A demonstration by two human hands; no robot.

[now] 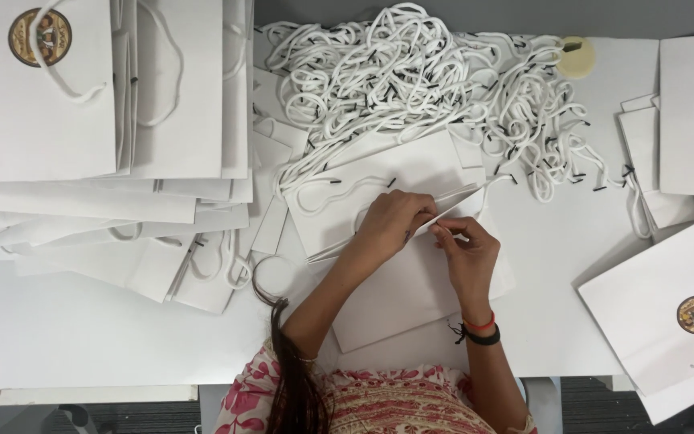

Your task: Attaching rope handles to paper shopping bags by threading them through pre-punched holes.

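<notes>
Hands meet over a flat white paper bag (pixel 411 281) lying mid-counter (pixel 66 337) — the left hand (pixel 391 221) pinches the bag's raised top edge, its grip clenched on the paper, while the right hand (pixel 466 249) presses fingertips to the same edge, grasping a white cord (pixel 475 191) that runs up from it. Just beyond the bag sprawls a tangled heap of white cord handles (pixel 419 80) with black tips. Finished bags (pixel 82 120) lie stacked at the left — more flat bags (pixel 668 297) rest at the right, one bearing a round emblem
</notes>
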